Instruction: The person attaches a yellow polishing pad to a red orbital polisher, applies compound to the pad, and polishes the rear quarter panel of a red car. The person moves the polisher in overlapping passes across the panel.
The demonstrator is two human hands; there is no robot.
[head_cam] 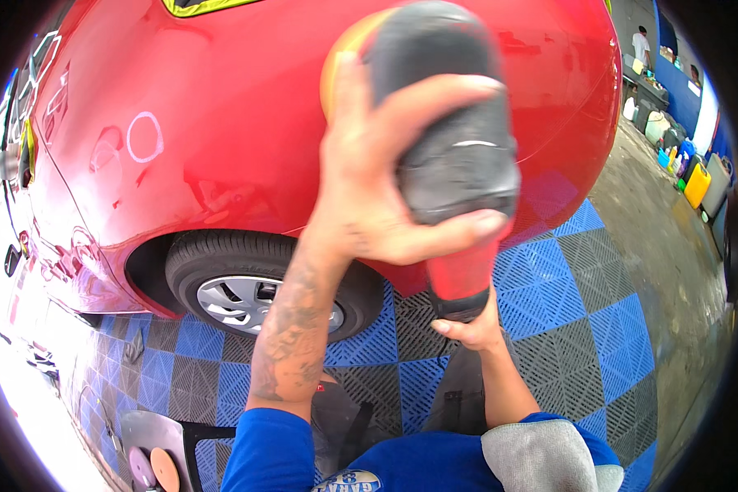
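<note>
A black and red car polisher (461, 160) is raised in front of me, slightly blurred. Around its dark head my left hand (375, 166) is wrapped, thumb and fingers spread over the casing. At the rear end of the red body my right hand (480, 329) grips it from below. Part of a yellow foam pad (344, 67) shows beside the head; whether it touches the paint is hidden. Behind the tool curves the red car body (252, 129), with a pale drawn circle (145, 136) on its panel. The wheel (240, 301) sits under the arch.
Blue and black floor tiles (538, 289) surround the car. Two foam pads (165, 468) lie on a grey seat (154, 430) at lower left. A grey cloth (538, 455) rests on my shoulder. Jugs and a yellow container (697, 186) line the right wall, where a person (641, 46) stands.
</note>
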